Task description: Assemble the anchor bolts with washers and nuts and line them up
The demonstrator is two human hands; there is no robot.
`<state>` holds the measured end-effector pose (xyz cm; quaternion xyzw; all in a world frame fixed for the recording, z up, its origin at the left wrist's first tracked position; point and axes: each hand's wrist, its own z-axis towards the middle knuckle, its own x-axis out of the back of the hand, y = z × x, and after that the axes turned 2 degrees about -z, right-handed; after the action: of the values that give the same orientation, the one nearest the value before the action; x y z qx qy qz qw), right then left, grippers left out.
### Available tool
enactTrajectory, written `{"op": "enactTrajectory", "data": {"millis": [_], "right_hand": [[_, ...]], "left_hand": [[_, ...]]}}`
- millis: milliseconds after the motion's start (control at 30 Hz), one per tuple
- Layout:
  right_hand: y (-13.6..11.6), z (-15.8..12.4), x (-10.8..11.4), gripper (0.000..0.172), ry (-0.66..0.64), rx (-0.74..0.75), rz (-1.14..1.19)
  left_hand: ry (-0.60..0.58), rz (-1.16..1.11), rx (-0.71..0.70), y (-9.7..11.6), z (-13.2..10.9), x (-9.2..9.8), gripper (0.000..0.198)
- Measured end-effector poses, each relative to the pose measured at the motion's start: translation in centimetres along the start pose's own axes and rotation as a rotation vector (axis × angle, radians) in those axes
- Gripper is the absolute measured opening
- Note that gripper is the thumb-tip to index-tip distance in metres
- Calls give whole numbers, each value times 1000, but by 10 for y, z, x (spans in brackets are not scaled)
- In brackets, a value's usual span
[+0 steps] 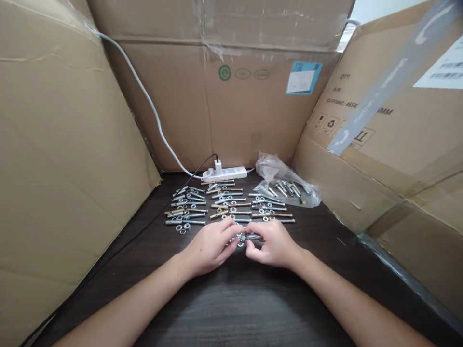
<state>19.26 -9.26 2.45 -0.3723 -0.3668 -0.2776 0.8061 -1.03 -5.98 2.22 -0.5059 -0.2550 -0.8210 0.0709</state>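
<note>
My left hand (pixel 211 246) and my right hand (pixel 273 243) meet at the middle of a dark table (pixel 231 308). Both are closed in a pinch on one metal bolt (pixel 249 237) that lies crosswise between them, with small washers or nuts at its left end. Just beyond my fingers lie rows of several bolts with loose washers and nuts (pixel 224 205), laid out in three columns.
A clear plastic bag (pixel 285 185) with more bolts sits at the back right. A white power strip (pixel 226 173) with a plugged charger and white cable lies at the back. Large cardboard boxes (pixel 224 86) wall in the table on the left, back and right.
</note>
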Motion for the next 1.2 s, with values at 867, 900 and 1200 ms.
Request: {"op": "enactTrajectory", "data": {"millis": [867, 900, 1200], "right_hand": [[0, 0, 0, 15, -23, -6, -15], [0, 0, 0, 15, -23, -6, -18], [0, 0, 0, 13, -30, -3, -11]], "left_hand": [[14, 135, -59, -2, 3, -2, 24], [15, 145, -44, -2, 2, -1, 23], [66, 136, -111, -1, 0, 0, 21]]}}
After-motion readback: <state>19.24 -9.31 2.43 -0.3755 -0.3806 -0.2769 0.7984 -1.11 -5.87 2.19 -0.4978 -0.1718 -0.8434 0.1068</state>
